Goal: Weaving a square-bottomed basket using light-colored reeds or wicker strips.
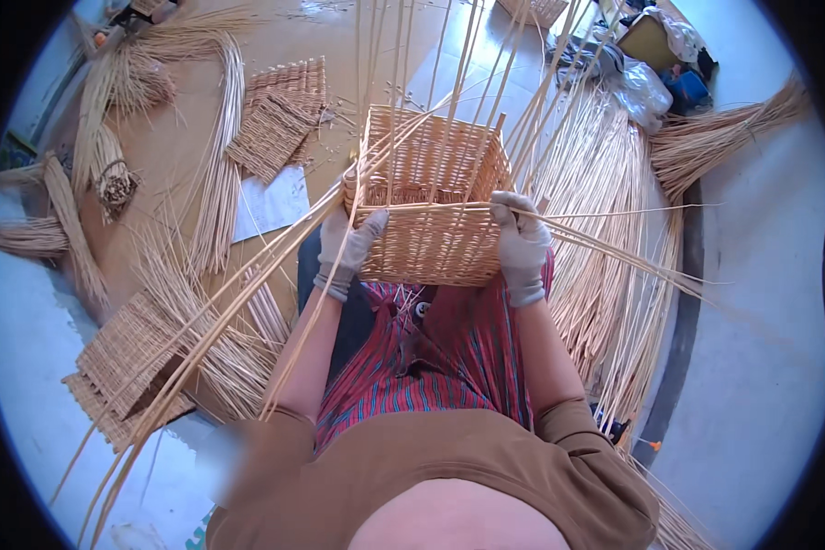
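Note:
A half-woven rectangular wicker basket (431, 249) rests on my lap, its near wall toward me and tall upright canes (401, 55) rising from its walls. My left hand (346, 246), in a grey glove, is closed on the basket's near left corner, the thumb over the rim. Against the near right corner my gloved right hand (521, 243) grips the rim with its fingers bent. Long loose canes (206, 335) run from the left corner down past my left arm. Others (614, 247) stick out to the right beyond my right hand. Both palms are hidden.
Flat woven panels (280, 119) lie ahead on the left, with more panels (128, 353) near my left elbow. A broad spread of canes (605, 202) covers the floor on my right. Tied cane bundles (115, 179) lie far left. Plastic bags (642, 92) and a blue container (687, 90) sit far right.

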Tool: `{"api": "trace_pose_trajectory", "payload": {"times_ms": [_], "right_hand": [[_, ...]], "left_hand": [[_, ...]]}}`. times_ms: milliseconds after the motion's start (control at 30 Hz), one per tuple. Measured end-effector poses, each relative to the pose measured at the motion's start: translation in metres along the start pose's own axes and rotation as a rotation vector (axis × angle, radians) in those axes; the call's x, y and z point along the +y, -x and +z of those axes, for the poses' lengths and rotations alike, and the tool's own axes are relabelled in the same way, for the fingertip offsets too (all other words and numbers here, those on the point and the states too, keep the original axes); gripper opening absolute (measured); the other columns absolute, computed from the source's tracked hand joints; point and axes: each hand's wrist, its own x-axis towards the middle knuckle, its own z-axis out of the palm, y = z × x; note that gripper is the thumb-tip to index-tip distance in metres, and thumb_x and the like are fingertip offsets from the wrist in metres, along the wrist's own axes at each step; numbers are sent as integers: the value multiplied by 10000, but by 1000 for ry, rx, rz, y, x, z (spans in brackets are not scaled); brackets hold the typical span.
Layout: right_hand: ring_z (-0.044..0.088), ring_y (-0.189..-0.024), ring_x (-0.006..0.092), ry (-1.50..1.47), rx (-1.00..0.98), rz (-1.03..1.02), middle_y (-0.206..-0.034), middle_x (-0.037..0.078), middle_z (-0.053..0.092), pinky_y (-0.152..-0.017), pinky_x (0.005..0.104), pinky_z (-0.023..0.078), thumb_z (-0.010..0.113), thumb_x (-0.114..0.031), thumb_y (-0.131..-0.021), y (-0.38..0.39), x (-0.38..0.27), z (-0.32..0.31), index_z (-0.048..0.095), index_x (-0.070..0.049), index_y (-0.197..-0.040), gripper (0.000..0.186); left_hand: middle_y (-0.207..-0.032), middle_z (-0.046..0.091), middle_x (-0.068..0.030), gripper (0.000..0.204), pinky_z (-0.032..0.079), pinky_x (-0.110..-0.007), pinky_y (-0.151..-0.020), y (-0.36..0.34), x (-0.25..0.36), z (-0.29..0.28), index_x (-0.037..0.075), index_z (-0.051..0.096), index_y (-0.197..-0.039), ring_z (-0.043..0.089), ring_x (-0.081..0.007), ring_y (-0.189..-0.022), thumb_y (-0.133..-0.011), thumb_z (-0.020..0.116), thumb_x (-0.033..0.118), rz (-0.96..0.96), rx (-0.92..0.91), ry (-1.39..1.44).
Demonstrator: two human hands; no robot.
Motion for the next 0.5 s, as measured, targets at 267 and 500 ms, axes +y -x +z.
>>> {"api": "trace_pose_trajectory", "payload": {"times_ms": [267,500], "right_hand": [[641,-920,96,-106,51,-45,-966,27,690,-855,249,522,650,-11,-969,8,-16,11,710,-13,-1074,121],[695,-962,176,62,-352,-281,-1032,123,728,-856,305,535,635,-104,-967,-73,-127,70,717,-46,-1077,149]], "left_hand": [[-1067,709,-132,618,542,-405,-818,-6,-6,5,18,610,-1243,690,-257,-923,-793,849,368,-19,16,12],[-1254,655,-100,615,516,-302,-957,-6,11,4,11,544,-1386,619,-175,-1116,-858,828,151,-190,-19,344]]}}
